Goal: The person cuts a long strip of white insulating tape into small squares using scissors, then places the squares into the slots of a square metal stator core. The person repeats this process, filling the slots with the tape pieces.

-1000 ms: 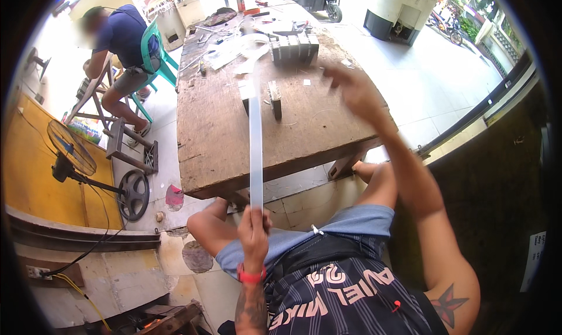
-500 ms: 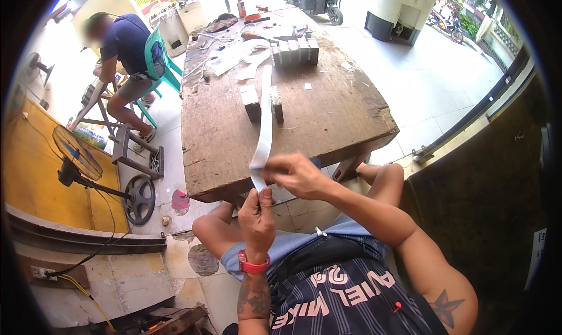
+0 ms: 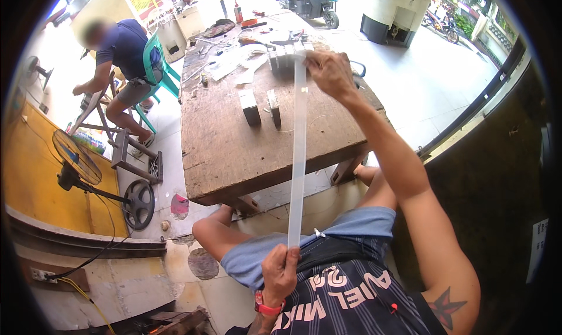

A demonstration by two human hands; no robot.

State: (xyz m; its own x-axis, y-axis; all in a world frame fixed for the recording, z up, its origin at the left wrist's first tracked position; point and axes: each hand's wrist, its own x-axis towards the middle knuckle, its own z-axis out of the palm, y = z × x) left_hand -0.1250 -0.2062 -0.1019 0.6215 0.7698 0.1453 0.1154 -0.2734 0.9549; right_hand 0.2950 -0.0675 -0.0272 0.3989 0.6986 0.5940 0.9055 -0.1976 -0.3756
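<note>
A long, translucent white strip (image 3: pixel 298 153) is stretched taut between my hands, running from my lap up over the table. My left hand (image 3: pixel 280 272), with a red watch on its wrist, closes on the strip's lower end near my waist. Above the far part of the table, my right hand (image 3: pixel 332 74) pinches the upper end. A dark looped handle (image 3: pixel 359 68), perhaps of scissors, juts out beside the right hand; the rest of it is hidden. Left of the strip stand a dark block with a white top (image 3: pixel 249 108) and a thinner dark piece (image 3: pixel 273 108).
A row of dark blocks (image 3: pixel 282 60) stands behind the strip on the wooden table (image 3: pixel 222 153). White sheets (image 3: pixel 234 62), tools and a bottle (image 3: pixel 238 13) lie farther back. At left are a fan (image 3: pixel 76 156) and a person on a green chair (image 3: pixel 159 62).
My right hand has moved up and away over the table, and my left hand has drawn down to my waist. The strip now spans between them, away from the block and thinner piece.
</note>
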